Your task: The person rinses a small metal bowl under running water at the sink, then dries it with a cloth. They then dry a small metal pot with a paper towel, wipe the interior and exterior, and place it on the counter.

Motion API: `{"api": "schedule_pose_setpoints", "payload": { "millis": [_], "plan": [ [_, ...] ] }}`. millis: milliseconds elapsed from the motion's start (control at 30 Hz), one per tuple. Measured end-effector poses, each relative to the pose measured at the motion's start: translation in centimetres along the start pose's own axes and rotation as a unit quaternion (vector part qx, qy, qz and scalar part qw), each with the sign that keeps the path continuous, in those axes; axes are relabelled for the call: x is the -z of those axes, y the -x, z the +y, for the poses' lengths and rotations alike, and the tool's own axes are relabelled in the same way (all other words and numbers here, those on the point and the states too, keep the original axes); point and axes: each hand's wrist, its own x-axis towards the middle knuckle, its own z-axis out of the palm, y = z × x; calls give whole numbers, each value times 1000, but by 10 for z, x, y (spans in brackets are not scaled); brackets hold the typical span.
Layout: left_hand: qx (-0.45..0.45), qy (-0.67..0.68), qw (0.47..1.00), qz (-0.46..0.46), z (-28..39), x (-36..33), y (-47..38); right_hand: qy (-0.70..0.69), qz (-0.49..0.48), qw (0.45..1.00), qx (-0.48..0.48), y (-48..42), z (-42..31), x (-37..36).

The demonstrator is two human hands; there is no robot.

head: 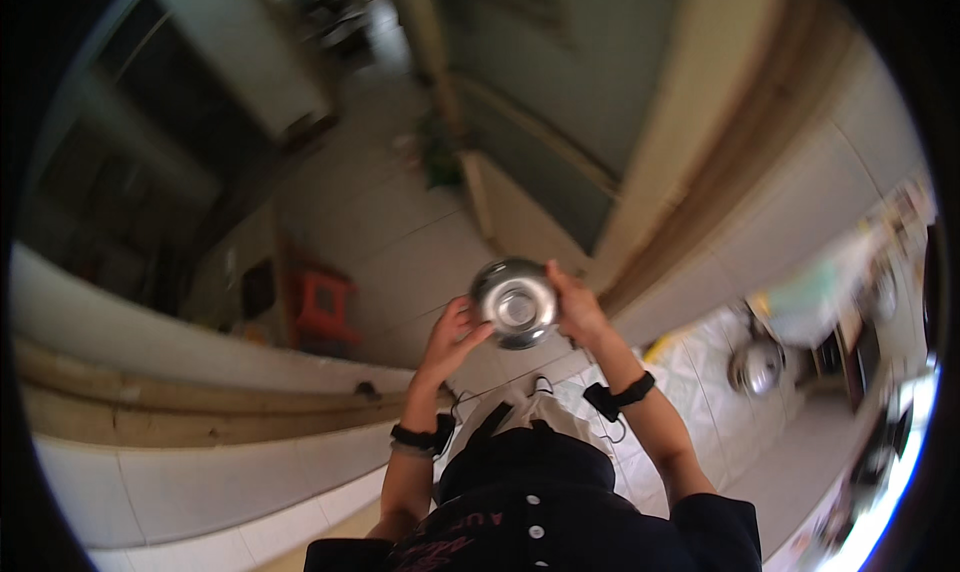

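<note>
Between my two hands is a shiny round metal bowl [516, 303], held out in front of my body above the floor. A smaller ring shows at its middle, though I cannot tell whether this is the base or the inside. My left hand [454, 333] grips its left rim, thumb along the lower edge. On the opposite side my right hand [576, 302] holds the right rim, fingers partly hidden behind it. Black straps with small boxes and wires circle both forearms.
A wooden door frame [720, 152] stands at the right, beside a partly glazed door [555, 122]. Past the doorway are an orange-red stool [324, 306] and a green object [441, 152]. Right of me, a round metal pot [757, 367] and a plastic bag [817, 302] sit near a tiled surface.
</note>
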Motion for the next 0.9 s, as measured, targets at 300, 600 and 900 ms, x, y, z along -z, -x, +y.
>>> {"api": "schedule_pose_setpoints", "payload": {
  "millis": [300,600,900],
  "plan": [
    [-15,-10,985,173,6,175,-115,-37,-129,991,-27,-268,5,-148],
    [-20,-27,949,313,-44,373,-284,91,-170,981,-35,-490,4,-299],
    [-44,18,888,457,53,555,-351,353,-425,829,83,-661,-127,-474]
  ]
}}
